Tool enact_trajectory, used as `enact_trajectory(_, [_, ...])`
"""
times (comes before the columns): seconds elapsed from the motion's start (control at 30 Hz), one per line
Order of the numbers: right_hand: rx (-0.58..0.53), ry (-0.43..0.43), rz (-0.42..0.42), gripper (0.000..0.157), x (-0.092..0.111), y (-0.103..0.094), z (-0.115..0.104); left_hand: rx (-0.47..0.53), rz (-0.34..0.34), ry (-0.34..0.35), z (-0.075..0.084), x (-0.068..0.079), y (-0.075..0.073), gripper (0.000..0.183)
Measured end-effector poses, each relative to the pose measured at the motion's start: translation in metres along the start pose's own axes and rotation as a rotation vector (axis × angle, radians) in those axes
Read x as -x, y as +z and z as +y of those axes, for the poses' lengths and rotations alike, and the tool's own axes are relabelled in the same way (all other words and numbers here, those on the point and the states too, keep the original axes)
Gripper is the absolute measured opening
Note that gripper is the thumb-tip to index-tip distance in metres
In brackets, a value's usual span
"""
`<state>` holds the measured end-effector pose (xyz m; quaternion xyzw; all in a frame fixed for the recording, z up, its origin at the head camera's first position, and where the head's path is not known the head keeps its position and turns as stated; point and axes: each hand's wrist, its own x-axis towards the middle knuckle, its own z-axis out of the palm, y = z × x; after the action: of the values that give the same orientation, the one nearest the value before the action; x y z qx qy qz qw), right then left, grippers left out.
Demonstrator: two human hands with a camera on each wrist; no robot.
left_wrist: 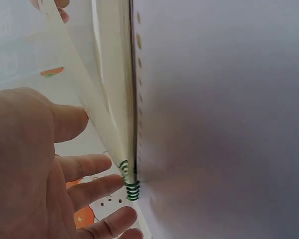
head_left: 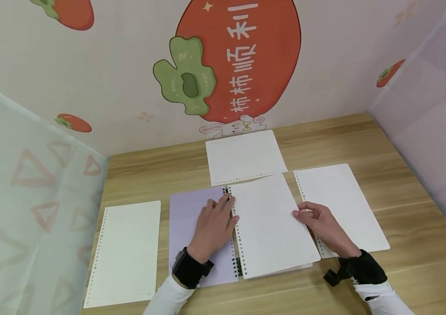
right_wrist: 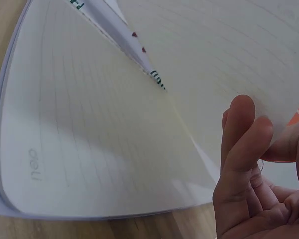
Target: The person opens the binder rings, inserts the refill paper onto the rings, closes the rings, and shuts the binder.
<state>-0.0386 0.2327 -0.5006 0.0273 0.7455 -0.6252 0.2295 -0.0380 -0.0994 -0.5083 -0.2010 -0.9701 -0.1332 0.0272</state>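
Note:
A ring-bound notebook lies open in front of me, its lilac cover [head_left: 183, 223] folded out to the left. My left hand [head_left: 213, 227] rests over the cover's inner edge, its fingertips touching the holed edge of a white loose-leaf sheet [head_left: 270, 232]. In the left wrist view, its fingers [left_wrist: 94, 191] are spread beside the green binder rings [left_wrist: 132, 191]. Thumb and fingers of my right hand [head_left: 327, 227] pinch the sheet's right edge. The right wrist view has this hand [right_wrist: 259, 184] holding the raised sheet above a lined page [right_wrist: 74, 124].
Three more punched sheets lie around the notebook on the wooden table [head_left: 396, 175]: a lined sheet [head_left: 128, 253] at left, a back sheet [head_left: 244, 157] near the wall, and a right sheet [head_left: 341, 201] partly under my right hand. Printed walls [head_left: 128, 65] enclose the table.

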Motion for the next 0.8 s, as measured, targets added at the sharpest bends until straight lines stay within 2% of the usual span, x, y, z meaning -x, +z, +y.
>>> enact_trajectory(0.23, [0.012, 0.005, -0.002, 0.050, 0.000, 0.000, 0.004, -0.050, 0.037, 0.036, 0.006, 0.008, -0.003, 0.053])
enact_trajectory(0.5, [0.020, 0.005, -0.022, 0.054, 0.004, 0.005, 0.002, -0.069, 0.055, 0.034, 0.007, 0.010, -0.004, 0.050])
enact_trajectory(0.8, [0.002, 0.023, -0.038, 0.056, 0.009, 0.008, -0.001, -0.048, 0.057, 0.031, 0.007, 0.014, -0.005, 0.051])
